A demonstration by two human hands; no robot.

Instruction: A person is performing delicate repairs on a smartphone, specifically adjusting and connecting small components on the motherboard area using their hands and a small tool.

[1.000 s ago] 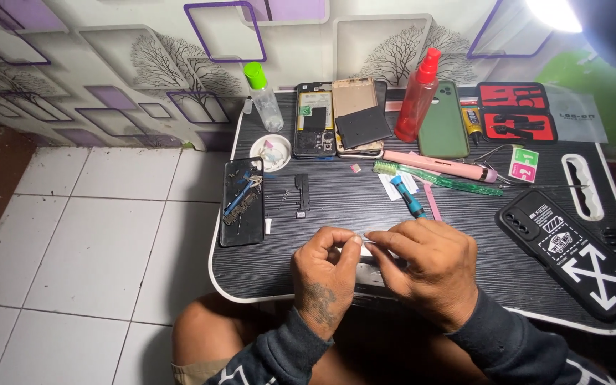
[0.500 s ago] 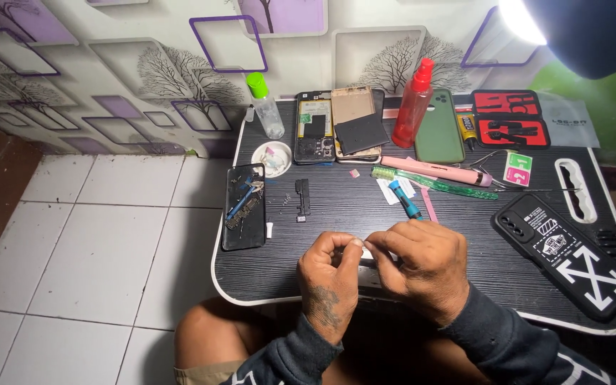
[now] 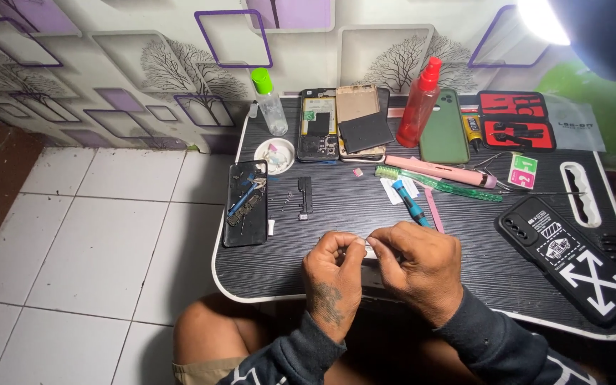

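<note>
Left hand (image 3: 333, 274) and right hand (image 3: 416, 265) drawn together over the near edge of the table (image 3: 465, 278), fingertips of both pinching one small pale strip (image 3: 369, 247) between them. Too small to tell what kind of part; only a sliver visible between the thumbs.

Just beyond the right hand: blue screwdriver (image 3: 411, 212), pink stick (image 3: 434, 212) and green toothbrush (image 3: 436, 184). Farther out past both hands: opened phone (image 3: 319, 125) with a dark battery (image 3: 367, 132) on another shell, red spray bottle (image 3: 420, 105), clear bottle with green cap (image 3: 269, 102). Out beyond the left hand: small white dish (image 3: 276, 155), black phone back (image 3: 245, 202) carrying tweezers and bits, loose screws (image 3: 288, 202) beside it. Off to the right of the right hand: black case with white cross (image 3: 570, 257).

Risks, as judged: strip likely thin and light, so easily creased or torn by uneven pull from two pinches; a slip so near the edge could drop it onto lap or floor tiles (image 3: 101, 242). A sleeve sweeping outward could scatter the screws.
</note>
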